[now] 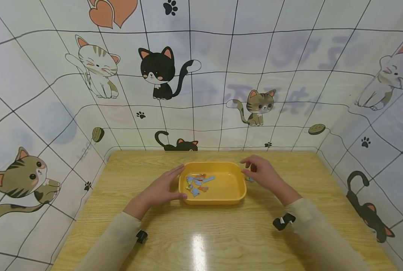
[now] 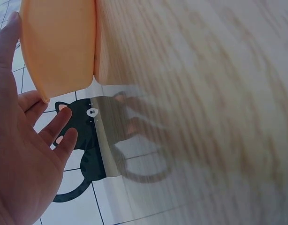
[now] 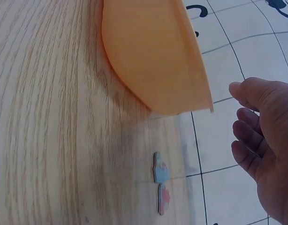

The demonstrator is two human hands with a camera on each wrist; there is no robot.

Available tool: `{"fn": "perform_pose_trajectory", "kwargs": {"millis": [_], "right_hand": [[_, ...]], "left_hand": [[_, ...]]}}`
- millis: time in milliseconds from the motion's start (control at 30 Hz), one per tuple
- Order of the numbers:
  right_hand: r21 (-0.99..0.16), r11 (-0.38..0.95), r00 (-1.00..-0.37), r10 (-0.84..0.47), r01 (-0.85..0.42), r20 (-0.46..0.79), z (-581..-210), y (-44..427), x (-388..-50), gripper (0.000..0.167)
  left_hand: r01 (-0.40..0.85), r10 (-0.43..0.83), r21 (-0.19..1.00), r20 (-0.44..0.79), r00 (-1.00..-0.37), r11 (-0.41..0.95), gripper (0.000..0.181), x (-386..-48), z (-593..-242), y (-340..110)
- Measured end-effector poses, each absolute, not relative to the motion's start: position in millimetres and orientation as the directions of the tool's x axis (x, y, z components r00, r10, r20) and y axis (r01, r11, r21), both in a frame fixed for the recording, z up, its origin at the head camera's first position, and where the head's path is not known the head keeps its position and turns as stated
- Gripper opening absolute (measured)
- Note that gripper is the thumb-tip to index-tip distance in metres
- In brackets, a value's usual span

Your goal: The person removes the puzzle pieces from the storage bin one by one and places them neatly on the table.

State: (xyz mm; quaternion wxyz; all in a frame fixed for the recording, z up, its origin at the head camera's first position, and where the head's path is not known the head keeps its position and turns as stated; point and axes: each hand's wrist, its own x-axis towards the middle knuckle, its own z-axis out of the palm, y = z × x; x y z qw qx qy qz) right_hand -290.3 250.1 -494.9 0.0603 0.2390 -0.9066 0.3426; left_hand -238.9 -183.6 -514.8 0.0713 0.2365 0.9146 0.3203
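Observation:
A shallow yellow plastic tray [image 1: 221,200] sits on the table. Small flat pieces [image 1: 195,192] in blue, orange and yellow lie in its left half; their exact kind is unclear. My left hand [image 1: 158,190] rests against the tray's left end, its thumb at the front corner and its fingers, fairly straight, at the back corner. Just off the right end is my right hand [image 1: 263,175], its fingers loosely bent and nothing visible in them. Beneath it, partly hidden in the head view, a blue piece [image 3: 160,174] and a pink piece [image 3: 163,199] lie on the table.
The light wooden table [image 1: 201,233] meets white walls printed with cats and a grid [image 1: 211,90] at the back and both sides. A black wrist mount [image 1: 284,221] shows at the right sleeve, another [image 1: 142,236] at the left.

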Motion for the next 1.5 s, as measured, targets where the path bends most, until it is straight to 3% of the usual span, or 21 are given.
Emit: {"fn": "perform_pose_trajectory", "kwargs": {"millis": [300,633,800,1233,1500], "right_hand": [[-0.548,0.602,-0.808,-0.511,-0.58,0.294,-488.2,223.5,-289.5,0.035],[-0.496,0.644,-0.764,-0.643,-0.583,0.063,-491.3,186.2,-286.1,0.047],[-0.473,0.626,-0.72,-0.693,-0.62,0.026,-495.5,167.6,-289.7,0.051],[-0.403,0.613,-0.66,-0.751,-0.68,-0.03,-515.2,144.1,-300.2,0.045],[-0.36,0.624,-0.656,-0.754,-0.694,-0.041,-514.5,141.8,-298.4,0.042]], "left_hand": [[0.368,0.467,0.618,0.002,-0.884,0.695,0.11,-238.9,-515.5,-183.6],[0.392,0.479,0.618,0.028,-0.877,0.682,0.11,-240.5,-519.3,-184.2],[0.395,0.476,0.613,0.034,-0.879,0.684,0.109,-240.6,-520.7,-184.0],[0.386,0.474,0.614,0.023,-0.88,0.688,0.109,-240.1,-520.9,-184.6],[0.375,0.466,0.615,0.014,-0.884,0.693,0.112,-240.8,-522.6,-186.0]]}}
